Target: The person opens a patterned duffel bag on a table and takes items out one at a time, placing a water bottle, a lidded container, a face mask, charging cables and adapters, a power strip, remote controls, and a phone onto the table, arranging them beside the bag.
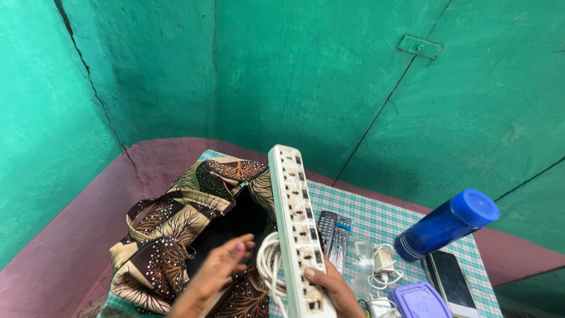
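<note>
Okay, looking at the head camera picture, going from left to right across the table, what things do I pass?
Patterned fabric bag → left hand → coiled white cord → white power strip held by the right hand → two remote controls → white charger → blue bottle.

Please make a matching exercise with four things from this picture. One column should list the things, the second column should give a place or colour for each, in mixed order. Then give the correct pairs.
Things:
1. power strip
2. bottle
3. patterned bag
4. remote controls

Descriptions:
A. blue, standing on the checked cloth at the right
B. white, held in the right hand
C. dark, lying just right of the power strip
D. brown and cream, open, by the left hand

Pairs: 1-B, 2-A, 3-D, 4-C
</note>
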